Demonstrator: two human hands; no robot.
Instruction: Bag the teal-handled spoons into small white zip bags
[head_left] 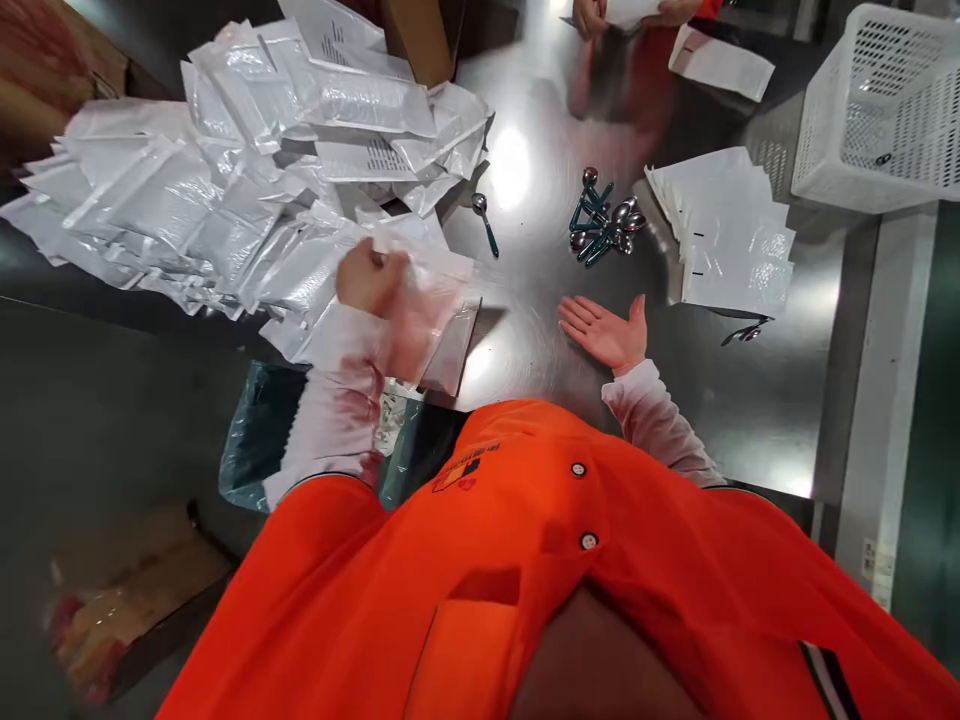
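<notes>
While a cardboard box (pixel 142 605) sits low at the far left, partly blurred, a broad, loose pile of white packets (pixel 187 190) spreads over the metal table (pixel 525 350) above it, some of them printed with dark lines of text. Below the pile's near side, a bin with a dark plastic liner (pixel 251 440) stands by the table edge, partly behind the white left sleeve (pixel 330 390). The left hand (pixel 373 278) is at the pile's right border, its fingers curled closed on the side of a thin, translucent packet (pixel 431 300); both are blurred, so the exact grip is hard to read. The packet hangs over a flat, pale piece (pixel 456 350) near the table edge. Just beyond, a single spoon (pixel 486 225) with a dark handle lies alone. Farther right, a small heap of spoons (pixel 604 222) lies crossed at various angles in the middle of the table. Nearer the body, the right hand (pixel 607 330) holds nothing, palm up, fingers extended and thumb spread apart from them. At the top, another person's hands (pixel 590 17) hold a white sheet (pixel 630 12). Next come a fanned stack of white packets (pixel 739 235), a few more spoons (pixel 744 333) just below it, and a white perforated basket (pixel 825 135) at the upper right.
</notes>
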